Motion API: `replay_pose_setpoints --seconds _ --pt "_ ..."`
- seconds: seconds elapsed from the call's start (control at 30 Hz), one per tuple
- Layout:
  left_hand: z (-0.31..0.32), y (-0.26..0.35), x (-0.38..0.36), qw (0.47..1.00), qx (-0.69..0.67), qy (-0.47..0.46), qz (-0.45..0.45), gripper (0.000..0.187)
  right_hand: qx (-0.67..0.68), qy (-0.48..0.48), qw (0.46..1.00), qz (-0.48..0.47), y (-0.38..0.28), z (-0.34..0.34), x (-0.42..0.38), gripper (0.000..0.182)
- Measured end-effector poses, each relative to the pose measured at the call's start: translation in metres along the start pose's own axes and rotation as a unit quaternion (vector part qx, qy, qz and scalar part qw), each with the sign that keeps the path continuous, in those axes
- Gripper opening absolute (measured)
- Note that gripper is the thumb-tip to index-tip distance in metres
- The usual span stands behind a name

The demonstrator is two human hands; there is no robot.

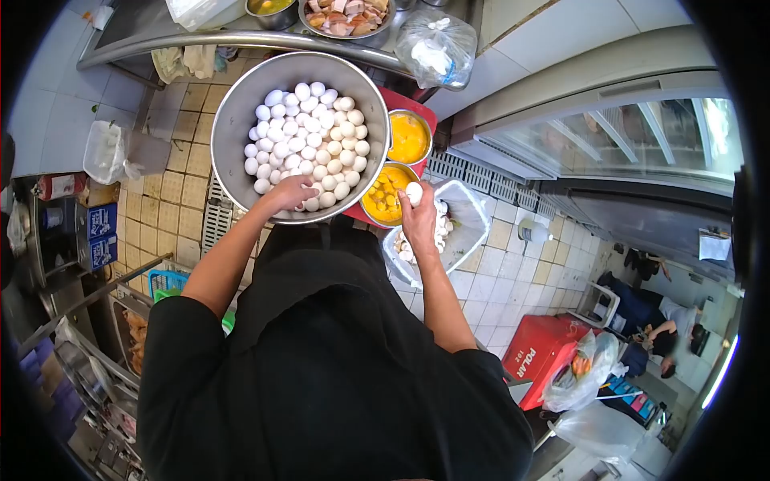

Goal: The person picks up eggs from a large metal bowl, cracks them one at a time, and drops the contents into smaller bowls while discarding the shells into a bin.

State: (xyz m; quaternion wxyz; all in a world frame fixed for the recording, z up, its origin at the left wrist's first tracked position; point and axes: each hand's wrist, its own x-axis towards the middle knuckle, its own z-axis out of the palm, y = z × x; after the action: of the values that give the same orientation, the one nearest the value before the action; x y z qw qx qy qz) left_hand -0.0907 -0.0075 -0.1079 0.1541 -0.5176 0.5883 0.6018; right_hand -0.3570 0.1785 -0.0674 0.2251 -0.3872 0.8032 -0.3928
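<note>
A large steel pot (228,120) holds a great pile of white eggs (301,128). My left hand (290,195) reaches over the near rim into it, fingers stretched out over the nearest eggs; whether they grip one is not clear. In my right hand (419,220) is a white egg (414,192), held between thumb and fingers beside a steel bowl of yolks (382,197). A second bowl of yellow egg (409,140) stands just beyond it on a red surface (425,111). Under my right hand, a lined bin (473,212) contains eggshells (441,228).
At the far side runs a steel counter (321,40) with a bowl of cut meat (346,14) and a knotted plastic bag (437,52). A glass-door fridge (609,132) stands on the right. Behind it are a red cooler box (541,353) and people (666,321).
</note>
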Motion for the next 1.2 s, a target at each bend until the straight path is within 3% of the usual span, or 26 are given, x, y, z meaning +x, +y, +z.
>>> replay_pose_setpoints --seconds 0.17,0.23,0.33,0.47,0.57,0.6,0.7,0.8,0.93,0.97,1.03,1.13,1.2 --pt "0.002 -0.020 0.019 0.984 0.166 -0.026 0.052 0.060 -0.077 0.016 0.995 -0.063 0.013 -0.008 -0.002 0.045" --pt "0.003 -0.024 0.024 0.966 0.250 -0.028 0.064 0.059 -0.070 0.013 0.996 -0.045 0.002 -0.013 -0.004 0.045" --pt "-0.005 -0.001 0.003 0.962 0.266 -0.060 -0.017 0.051 -0.046 0.019 0.998 -0.035 -0.012 -0.023 -0.007 0.044" --pt "-0.014 -0.054 0.057 0.938 0.339 -0.019 0.073 0.046 -0.003 0.052 0.997 -0.061 -0.029 -0.038 -0.015 0.043" --pt "-0.031 -0.062 0.074 0.936 0.348 -0.012 0.051 0.063 -0.016 0.081 0.995 -0.048 -0.013 -0.047 -0.026 0.044" --pt "-0.030 -0.053 0.071 0.929 0.357 0.024 0.094 0.046 -0.004 0.075 0.997 -0.018 0.000 -0.048 -0.029 0.047" --pt "-0.031 -0.036 0.074 0.938 0.324 0.064 0.106 0.051 -0.146 0.055 0.988 0.002 0.038 -0.045 -0.033 0.052" --pt "-0.017 -0.004 0.069 0.936 0.324 0.050 0.130 0.047 -0.296 0.060 0.950 -0.079 0.045 -0.036 -0.030 0.050" --pt "0.026 -0.005 0.091 0.914 0.354 0.001 0.199 0.052 -0.048 -0.042 0.998 0.002 -0.038 -0.003 0.006 0.037" --pt "0.029 0.010 0.078 0.893 0.413 -0.054 0.170 0.061 -0.014 -0.040 0.998 -0.046 -0.042 0.016 0.013 0.036" --pt "0.047 0.018 0.080 0.864 0.483 -0.023 0.139 0.061 -0.068 -0.066 0.985 -0.145 -0.064 0.043 0.030 0.033" --pt "0.047 0.034 0.066 0.896 0.431 -0.021 0.108 0.055 -0.183 -0.090 0.962 -0.183 -0.068 0.077 0.060 0.029" --pt "0.045 0.029 0.061 0.865 0.479 -0.025 0.144 0.051 -0.345 -0.160 0.916 -0.130 -0.080 0.088 0.079 0.026"
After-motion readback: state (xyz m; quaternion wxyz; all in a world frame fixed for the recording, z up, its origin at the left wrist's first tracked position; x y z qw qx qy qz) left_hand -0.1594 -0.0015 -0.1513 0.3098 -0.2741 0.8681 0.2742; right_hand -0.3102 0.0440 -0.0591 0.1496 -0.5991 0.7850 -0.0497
